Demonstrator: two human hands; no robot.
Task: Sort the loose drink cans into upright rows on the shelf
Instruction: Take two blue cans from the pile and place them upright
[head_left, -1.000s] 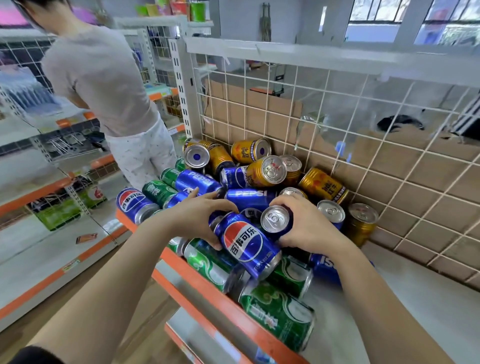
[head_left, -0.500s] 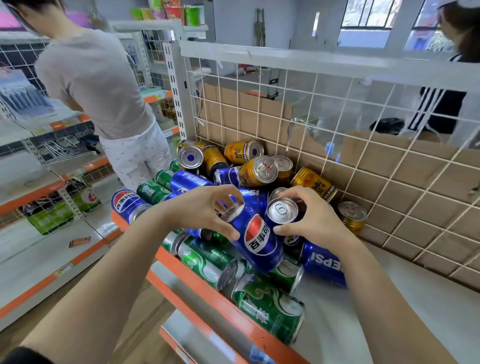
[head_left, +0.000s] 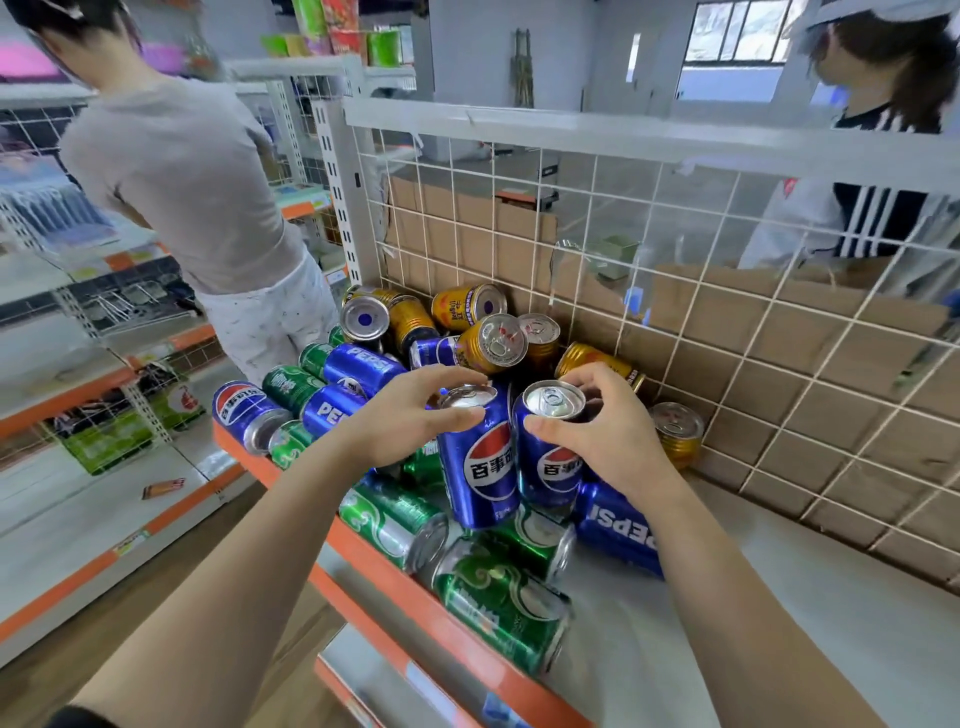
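- Within the last second both blue cans had come up off the heap: the left blue can (head_left: 485, 467), tilted before, now stood upright just beside the right blue can (head_left: 550, 462)
- The shelf (head_left: 753, 649) showed bare deck to the right of the two cans and nearer the person, so the open space lay on the right hand's side
- The pile of loose cans (head_left: 363, 364) sprawled on their sides to the left and behind, with one gold can (head_left: 675, 431) upright near the back
- Both held cans had their long axes vertical, tops up, over green cans lying flat
- The left hand (head_left: 410, 421) pinched its can by the top rim; the right hand (head_left: 613, 441) gripped its can likewise and seemed better placed to set down first
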